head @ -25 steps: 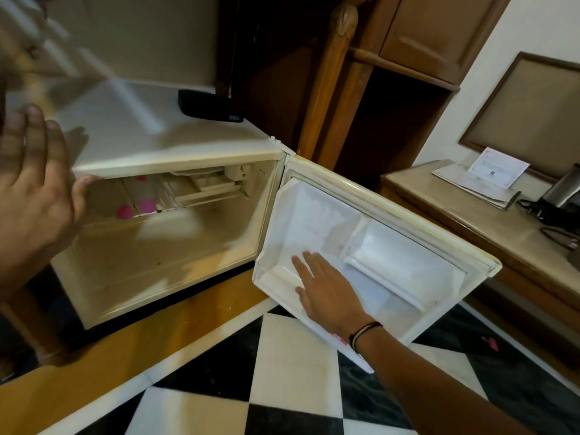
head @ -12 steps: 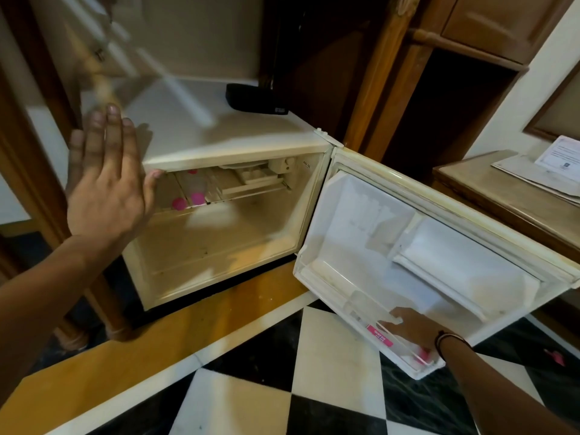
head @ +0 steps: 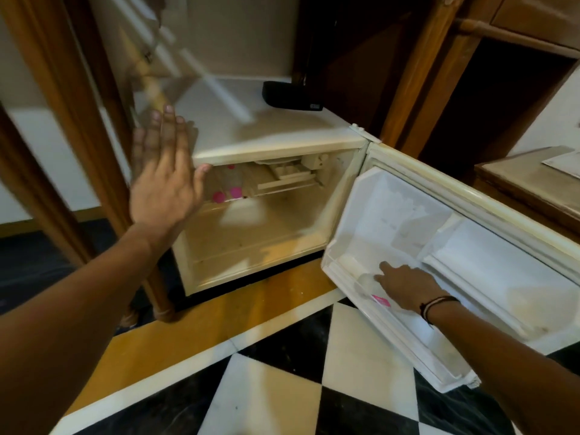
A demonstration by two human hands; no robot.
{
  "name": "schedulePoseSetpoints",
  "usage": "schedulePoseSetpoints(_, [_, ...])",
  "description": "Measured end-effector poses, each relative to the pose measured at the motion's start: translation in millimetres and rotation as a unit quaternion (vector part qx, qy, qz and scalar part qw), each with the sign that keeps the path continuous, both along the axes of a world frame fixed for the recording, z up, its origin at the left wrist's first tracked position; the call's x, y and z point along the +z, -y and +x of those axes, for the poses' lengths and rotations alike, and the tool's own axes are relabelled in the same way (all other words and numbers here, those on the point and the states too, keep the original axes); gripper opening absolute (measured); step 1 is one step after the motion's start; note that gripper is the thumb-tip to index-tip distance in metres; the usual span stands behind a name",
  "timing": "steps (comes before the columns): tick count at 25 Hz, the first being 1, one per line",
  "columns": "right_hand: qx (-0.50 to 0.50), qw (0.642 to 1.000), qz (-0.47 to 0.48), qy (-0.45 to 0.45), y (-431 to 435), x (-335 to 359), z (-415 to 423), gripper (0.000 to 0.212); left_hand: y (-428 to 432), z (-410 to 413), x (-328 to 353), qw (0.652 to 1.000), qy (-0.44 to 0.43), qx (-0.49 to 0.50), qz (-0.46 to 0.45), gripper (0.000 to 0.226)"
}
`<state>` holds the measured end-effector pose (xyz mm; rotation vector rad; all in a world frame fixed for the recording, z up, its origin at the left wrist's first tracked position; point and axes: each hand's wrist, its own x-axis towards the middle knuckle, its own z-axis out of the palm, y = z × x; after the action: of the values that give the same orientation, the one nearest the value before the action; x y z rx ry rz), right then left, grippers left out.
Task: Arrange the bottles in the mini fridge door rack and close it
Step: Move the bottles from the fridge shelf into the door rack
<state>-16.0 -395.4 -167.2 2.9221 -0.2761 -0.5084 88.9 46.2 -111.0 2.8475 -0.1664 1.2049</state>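
Bottle point(head: 365, 279) with a pink label is lying in the mini fridge door rack point(head: 392, 321), lower right of frame, right hand point(head: 405, 285) wrapped on it. Left hand point(head: 163, 180) spread flat, holding nothing, by the fridge's point(head: 276, 146) left edge.

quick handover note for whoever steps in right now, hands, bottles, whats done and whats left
Left hand: open, empty, flat against the left front edge of the mini fridge.
Right hand: resting on a clear bottle with a pink label lying in the door rack; grip unclear.
Two pink-capped bottles sit on the upper shelf inside.
Done: door open, one bottle in the rack.
Left: settle that bottle, move the shelf bottles to the rack, close the door.
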Motion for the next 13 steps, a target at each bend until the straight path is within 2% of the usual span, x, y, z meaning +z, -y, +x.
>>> schedulePoseSetpoints(2, [0.053, 0.996, -0.031, -0.059, -26, 16, 20, 0.055, -3, -1, 2, 1.0, 0.001, 0.013, 0.015, 0.081])
schedulePoseSetpoints(4, [0.025, 0.99, -0.017, -0.136, -37, 25, 28, 0.07, -4, -1, 2, 1.0, 0.008, 0.015, 0.023, 0.08])
schedulePoseSetpoints(7, [0.038, 0.972, -0.081, -0.216, -50, 33, 28, 0.064, -3, 0, 0, 0.999, 0.027, 0.022, 0.027, 0.081])
schedulePoseSetpoints(13, [0.087, 0.98, -0.07, -0.165, -64, 20, 43, 0.053, -3, 1, -1, 1.0, 0.021, 0.019, 0.011, 0.082])
